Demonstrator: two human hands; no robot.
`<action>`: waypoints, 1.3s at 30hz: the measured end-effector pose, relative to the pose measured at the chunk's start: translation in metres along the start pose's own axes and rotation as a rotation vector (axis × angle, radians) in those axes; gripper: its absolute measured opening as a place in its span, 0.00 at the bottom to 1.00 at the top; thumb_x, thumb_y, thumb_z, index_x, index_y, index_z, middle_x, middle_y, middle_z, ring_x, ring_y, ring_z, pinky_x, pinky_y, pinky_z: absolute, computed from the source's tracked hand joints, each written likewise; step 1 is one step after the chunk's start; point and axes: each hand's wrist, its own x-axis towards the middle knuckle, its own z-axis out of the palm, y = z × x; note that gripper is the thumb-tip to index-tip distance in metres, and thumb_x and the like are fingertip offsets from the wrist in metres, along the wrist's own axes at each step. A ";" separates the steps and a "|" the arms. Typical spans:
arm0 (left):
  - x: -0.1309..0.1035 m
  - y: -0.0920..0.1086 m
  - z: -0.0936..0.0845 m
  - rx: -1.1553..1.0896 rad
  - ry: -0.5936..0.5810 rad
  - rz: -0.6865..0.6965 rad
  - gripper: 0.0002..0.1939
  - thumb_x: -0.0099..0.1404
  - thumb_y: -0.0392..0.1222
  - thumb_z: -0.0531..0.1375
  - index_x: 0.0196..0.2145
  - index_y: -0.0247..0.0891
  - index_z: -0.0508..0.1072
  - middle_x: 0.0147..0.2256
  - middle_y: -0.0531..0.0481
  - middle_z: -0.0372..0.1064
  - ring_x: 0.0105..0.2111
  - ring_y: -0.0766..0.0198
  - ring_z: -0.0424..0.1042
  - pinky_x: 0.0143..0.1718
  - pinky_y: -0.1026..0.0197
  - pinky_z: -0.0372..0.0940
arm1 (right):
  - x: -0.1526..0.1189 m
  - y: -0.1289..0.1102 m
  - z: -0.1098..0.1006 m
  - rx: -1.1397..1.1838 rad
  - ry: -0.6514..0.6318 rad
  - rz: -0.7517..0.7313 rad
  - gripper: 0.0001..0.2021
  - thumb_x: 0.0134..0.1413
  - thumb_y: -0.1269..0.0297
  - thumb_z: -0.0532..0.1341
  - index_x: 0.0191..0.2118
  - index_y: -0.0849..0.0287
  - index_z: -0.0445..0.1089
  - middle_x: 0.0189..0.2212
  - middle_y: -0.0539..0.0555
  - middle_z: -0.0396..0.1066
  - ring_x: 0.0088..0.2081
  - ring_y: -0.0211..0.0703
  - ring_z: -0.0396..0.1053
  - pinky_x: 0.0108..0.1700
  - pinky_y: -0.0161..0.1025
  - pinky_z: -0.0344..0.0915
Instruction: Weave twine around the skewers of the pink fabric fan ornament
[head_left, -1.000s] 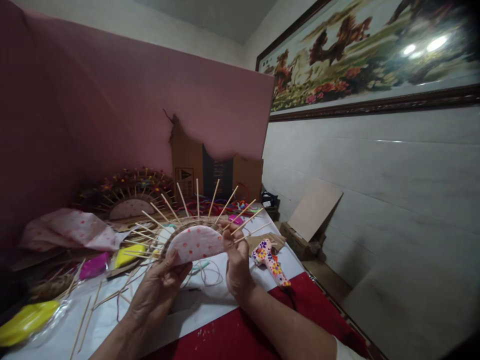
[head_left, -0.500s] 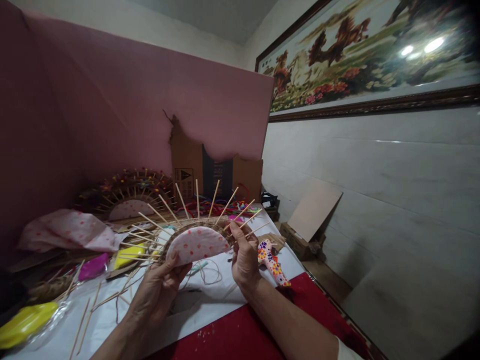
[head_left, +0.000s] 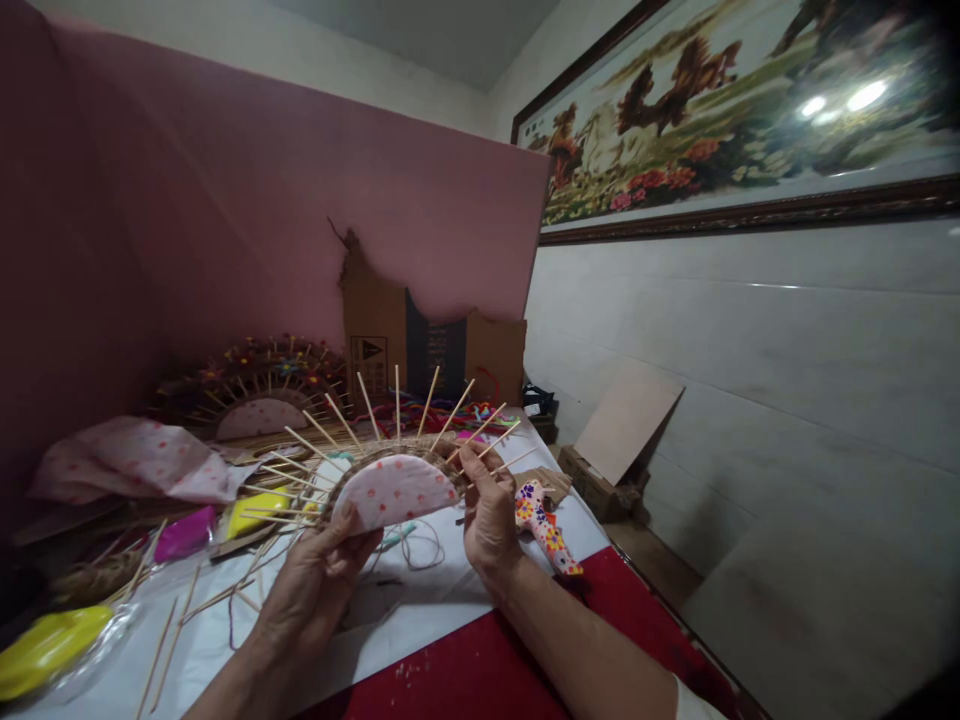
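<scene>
In the head view, the person holds a half-round craft piece (head_left: 394, 490) above the worktop (head_left: 420, 610), between both hands. The piece has a pink dotted fabric face, a brown woven band along its curved edge, and many thin wooden sticks (head_left: 429, 400) that stand out from the band like rays. The left hand (head_left: 319, 575) grasps the lower left edge of the piece, with the thumb lying on the fabric. The right hand (head_left: 491, 520) is at the right end of the piece; its fingers are closed in a pinch at the woven band, among the sticks, but what they pinch is too small to see.

Under the piece, a loop of thin cord (head_left: 416, 545) lies on the white part of the worktop. Just beside the right hand is a small tool with colourful dots (head_left: 544, 525). On the left of the worktop there are loose sticks (head_left: 169, 635), yellow (head_left: 49, 645) and pink (head_left: 184, 532) lumps in clear wrap, and a dotted pink cloth (head_left: 135, 460). A second, finished-looking half-round piece (head_left: 259, 390) leans against the pink board (head_left: 300, 200) behind. A large framed picture (head_left: 735, 110) hangs on the wall at the right.
</scene>
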 end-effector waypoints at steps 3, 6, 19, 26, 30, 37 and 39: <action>0.000 0.001 0.001 -0.005 0.010 -0.001 0.08 0.58 0.24 0.56 0.32 0.30 0.73 0.33 0.42 0.73 0.30 0.64 0.74 0.31 0.63 0.73 | 0.001 0.004 -0.003 -0.038 -0.006 -0.035 0.08 0.44 0.62 0.66 0.31 0.59 0.71 0.27 0.49 0.72 0.29 0.37 0.67 0.36 0.36 0.62; -0.001 0.005 0.003 -0.018 0.019 0.010 0.08 0.59 0.25 0.56 0.33 0.31 0.73 0.32 0.42 0.73 0.30 0.65 0.74 0.31 0.63 0.72 | -0.001 0.008 -0.007 -0.143 -0.035 -0.128 0.11 0.51 0.56 0.61 0.33 0.59 0.70 0.29 0.50 0.70 0.30 0.36 0.65 0.35 0.36 0.59; -0.002 0.009 0.004 -0.076 0.006 0.013 0.12 0.59 0.26 0.57 0.40 0.30 0.73 0.32 0.41 0.73 0.29 0.62 0.74 0.30 0.63 0.73 | 0.005 0.004 -0.010 -0.427 0.098 -0.298 0.15 0.54 0.51 0.56 0.25 0.57 0.61 0.20 0.44 0.55 0.25 0.35 0.52 0.28 0.34 0.51; -0.003 0.008 0.002 -0.047 -0.001 0.020 0.07 0.58 0.25 0.56 0.32 0.29 0.73 0.33 0.40 0.73 0.29 0.63 0.74 0.30 0.63 0.73 | 0.003 0.003 -0.008 -0.410 0.109 -0.268 0.18 0.55 0.48 0.53 0.26 0.58 0.67 0.23 0.50 0.65 0.25 0.38 0.57 0.29 0.36 0.54; -0.003 0.008 0.002 -0.054 0.001 0.034 0.07 0.58 0.25 0.57 0.32 0.29 0.73 0.32 0.41 0.73 0.29 0.63 0.74 0.30 0.63 0.73 | 0.001 0.003 -0.009 -0.419 0.080 -0.282 0.19 0.57 0.49 0.52 0.29 0.59 0.70 0.26 0.51 0.69 0.27 0.38 0.60 0.31 0.36 0.55; -0.004 0.005 0.003 -0.069 0.039 0.016 0.06 0.57 0.25 0.58 0.32 0.31 0.73 0.30 0.43 0.73 0.28 0.64 0.74 0.30 0.63 0.73 | 0.005 0.006 -0.012 -0.375 0.106 -0.228 0.16 0.49 0.50 0.61 0.26 0.59 0.67 0.21 0.47 0.64 0.23 0.35 0.57 0.27 0.33 0.54; -0.003 0.005 0.002 -0.077 0.027 0.016 0.06 0.57 0.25 0.58 0.32 0.31 0.73 0.31 0.43 0.73 0.28 0.64 0.74 0.30 0.63 0.73 | 0.004 0.007 -0.011 -0.303 0.063 -0.196 0.15 0.48 0.50 0.62 0.29 0.59 0.68 0.24 0.48 0.67 0.25 0.35 0.60 0.29 0.34 0.57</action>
